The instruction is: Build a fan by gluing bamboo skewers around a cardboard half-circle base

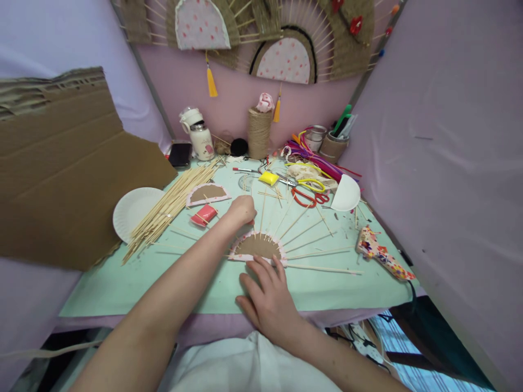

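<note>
Two hands: your left hand (243, 209) is just past the far edge of the cardboard half-circle (257, 247), fingers curled in, but the tips are hidden, so I can't tell if they're pinching anything. Your right hand (267, 288) is loosely spread, not gripping anything I can see.

Fanned sticks (322, 269): they poke out a long way, and your left forearm crosses over the ones on that side, so I'd guess a low elbow could knock those crooked.

Pink-dotted border (242, 257): your right fingertips rest on it lightly. If they lift while the left hand pushes, I reckon the whole piece could spin or slide.

Red packet (204, 215): right beside that left forearm, so a careless swing might shove it into the sticks.

Half-circle spot: flat on the table (220, 300), straight edge toward you, right fingertips on that near edge, left fingers just beyond the curve.
</note>
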The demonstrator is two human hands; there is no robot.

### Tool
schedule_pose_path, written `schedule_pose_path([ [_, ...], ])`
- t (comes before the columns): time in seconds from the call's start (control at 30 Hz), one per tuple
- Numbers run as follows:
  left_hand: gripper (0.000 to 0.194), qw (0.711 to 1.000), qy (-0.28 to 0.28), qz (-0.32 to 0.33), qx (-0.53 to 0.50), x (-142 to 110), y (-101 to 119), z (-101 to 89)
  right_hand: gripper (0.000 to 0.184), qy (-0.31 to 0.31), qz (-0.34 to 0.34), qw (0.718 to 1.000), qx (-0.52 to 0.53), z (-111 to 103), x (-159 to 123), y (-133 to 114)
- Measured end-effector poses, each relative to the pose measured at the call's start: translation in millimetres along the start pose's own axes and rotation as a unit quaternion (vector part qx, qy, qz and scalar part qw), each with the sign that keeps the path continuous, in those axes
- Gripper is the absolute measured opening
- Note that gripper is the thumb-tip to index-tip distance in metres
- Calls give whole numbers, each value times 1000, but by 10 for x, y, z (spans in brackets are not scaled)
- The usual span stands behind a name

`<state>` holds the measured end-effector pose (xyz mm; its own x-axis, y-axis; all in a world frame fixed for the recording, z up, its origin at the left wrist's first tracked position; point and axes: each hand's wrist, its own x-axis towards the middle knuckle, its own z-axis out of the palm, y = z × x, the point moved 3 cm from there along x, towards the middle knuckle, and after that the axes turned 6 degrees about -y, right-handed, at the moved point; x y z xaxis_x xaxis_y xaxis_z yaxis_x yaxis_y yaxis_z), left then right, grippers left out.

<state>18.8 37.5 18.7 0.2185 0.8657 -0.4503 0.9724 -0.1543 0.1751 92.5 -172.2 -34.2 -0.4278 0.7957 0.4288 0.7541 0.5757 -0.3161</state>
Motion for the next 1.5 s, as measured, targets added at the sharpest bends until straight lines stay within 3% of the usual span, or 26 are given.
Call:
schedule_pose_path([
  [1.5, 20, 1000, -3, 3, 2, 66, -38, 38, 24, 6, -2, 1000, -15, -6, 9, -7],
])
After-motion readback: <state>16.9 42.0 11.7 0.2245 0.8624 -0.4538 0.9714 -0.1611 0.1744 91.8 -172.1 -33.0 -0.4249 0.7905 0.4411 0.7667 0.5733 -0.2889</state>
